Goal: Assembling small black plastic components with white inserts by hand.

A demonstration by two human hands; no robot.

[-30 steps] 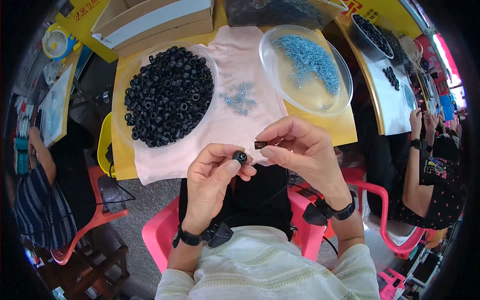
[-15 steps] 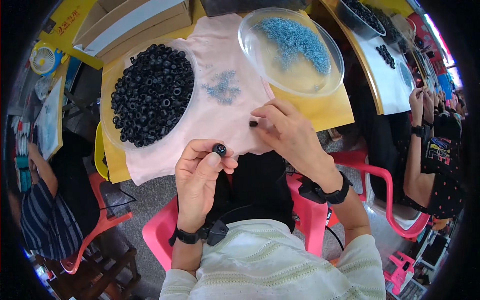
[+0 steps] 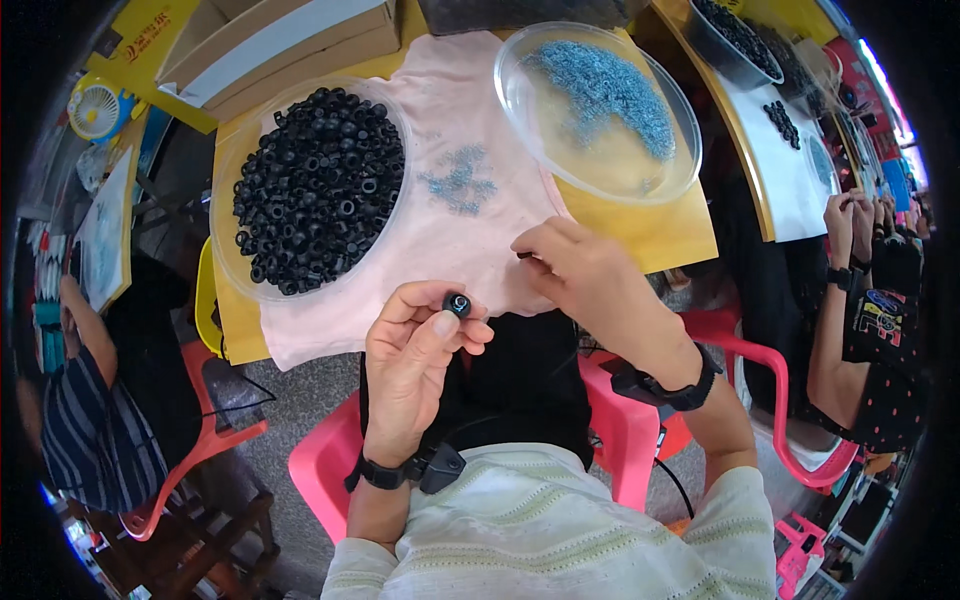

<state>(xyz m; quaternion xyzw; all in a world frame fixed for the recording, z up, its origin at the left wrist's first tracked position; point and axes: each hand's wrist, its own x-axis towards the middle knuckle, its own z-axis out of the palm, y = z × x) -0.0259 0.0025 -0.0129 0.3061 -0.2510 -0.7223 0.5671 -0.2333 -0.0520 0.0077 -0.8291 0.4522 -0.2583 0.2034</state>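
Observation:
My left hand (image 3: 420, 350) pinches a small black ring-shaped part (image 3: 458, 303) between thumb and fingertips, just below the pink cloth's (image 3: 400, 290) near edge. My right hand (image 3: 590, 275) rests at that edge with its fingers curled around a small dark piece (image 3: 524, 256) that is mostly hidden. On the cloth's left stands a clear dish (image 3: 232, 262) piled with several black ring parts (image 3: 320, 190). A clear dish (image 3: 660, 185) of small blue parts (image 3: 600, 85) stands at the right. A small heap of loose blue parts (image 3: 460, 182) lies on the cloth between the dishes.
The yellow table (image 3: 650, 235) carries a cardboard box (image 3: 290, 40) at the back. I sit on a pink chair (image 3: 620, 420). Another person (image 3: 870, 300) works at the right table beside a dark tray (image 3: 735, 35) of black parts. A person in a striped shirt (image 3: 90, 420) sits at the left.
My right hand has moved away from the left hand, up toward the cloth's edge. The left hand still holds the black ring part.

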